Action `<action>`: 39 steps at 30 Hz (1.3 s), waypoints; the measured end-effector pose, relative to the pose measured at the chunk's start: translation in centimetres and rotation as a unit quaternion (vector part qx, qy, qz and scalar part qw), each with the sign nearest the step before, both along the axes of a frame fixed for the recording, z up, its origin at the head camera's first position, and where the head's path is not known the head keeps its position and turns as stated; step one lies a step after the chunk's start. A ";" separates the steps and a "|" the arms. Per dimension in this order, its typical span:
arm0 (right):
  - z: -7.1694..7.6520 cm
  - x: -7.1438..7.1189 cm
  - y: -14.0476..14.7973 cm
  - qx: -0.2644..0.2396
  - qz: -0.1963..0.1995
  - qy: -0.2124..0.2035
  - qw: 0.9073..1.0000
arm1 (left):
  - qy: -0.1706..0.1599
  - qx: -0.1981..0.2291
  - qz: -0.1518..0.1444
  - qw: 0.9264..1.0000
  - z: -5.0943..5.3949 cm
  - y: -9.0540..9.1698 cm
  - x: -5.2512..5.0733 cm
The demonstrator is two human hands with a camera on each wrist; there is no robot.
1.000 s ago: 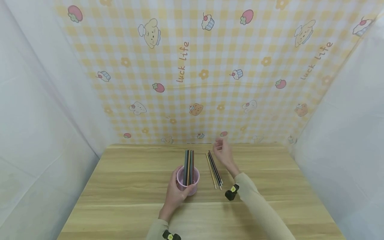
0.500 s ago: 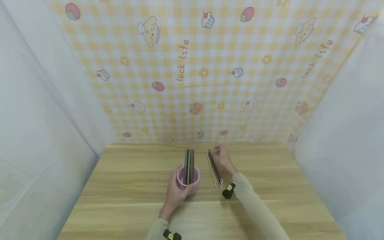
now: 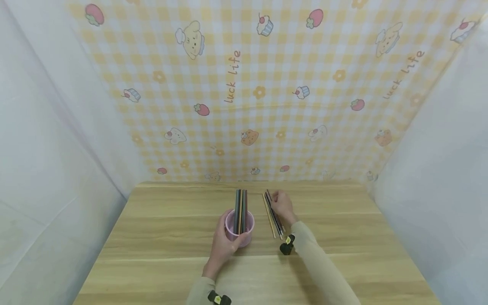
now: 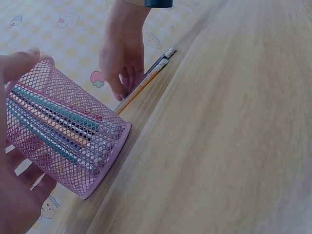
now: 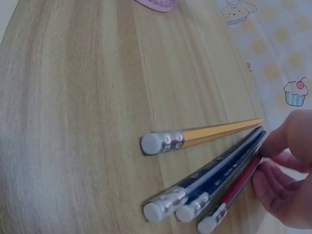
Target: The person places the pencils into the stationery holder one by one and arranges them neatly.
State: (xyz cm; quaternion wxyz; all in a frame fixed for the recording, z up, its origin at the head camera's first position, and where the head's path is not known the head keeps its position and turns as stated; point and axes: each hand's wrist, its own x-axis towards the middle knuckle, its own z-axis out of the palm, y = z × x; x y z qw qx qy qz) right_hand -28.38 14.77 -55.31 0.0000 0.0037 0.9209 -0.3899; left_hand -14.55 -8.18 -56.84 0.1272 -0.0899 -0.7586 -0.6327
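A pink mesh pencil cup (image 3: pixel 247 241) stands on the wooden table, and my left hand (image 3: pixel 223 246) grips it around its side. Several pencils (image 3: pixel 241 203) lean upright inside it, their white erasers down at the base in the left wrist view. To the cup's right lie a yellow pencil (image 5: pixel 214 135), two dark blue pencils (image 5: pixel 217 168) and a red pencil (image 5: pixel 239 187), erasers towards me. My right hand (image 3: pixel 283 205) is at the far part of this group. Its thumb and fingertips pinch the red pencil, the rightmost one.
The wooden table (image 3: pixel 164 237) reaches back to a yellow checked cloth (image 3: pixel 259 114) hanging behind it. White cloth walls stand at the left (image 3: pixel 57 169) and right (image 3: pixel 438 178).
My right hand has come down and towards me from above the table's back edge onto the loose pencils, and now pinches the red one. The left hand and cup have stayed put.
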 end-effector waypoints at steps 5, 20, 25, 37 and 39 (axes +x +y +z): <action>0.3 0.0 0.0 0.033 -0.014 -0.029 0.999 | 0.016 -0.009 0.005 1.000 -0.2 0.1 -0.1; 1.3 -0.2 1.1 0.080 -0.009 -0.066 0.995 | -0.004 0.005 -0.004 1.000 0.0 0.1 -0.1; 1.9 0.1 1.1 0.065 -0.003 -0.053 0.996 | -0.016 0.011 -0.002 1.000 0.0 0.1 -0.1; 5.1 0.5 1.0 0.015 0.013 0.027 0.999 | -0.029 0.017 -0.001 0.999 0.4 0.0 0.1; 5.6 0.7 1.1 0.001 0.012 0.045 0.999 | -0.030 0.014 -0.003 0.999 0.3 0.0 0.0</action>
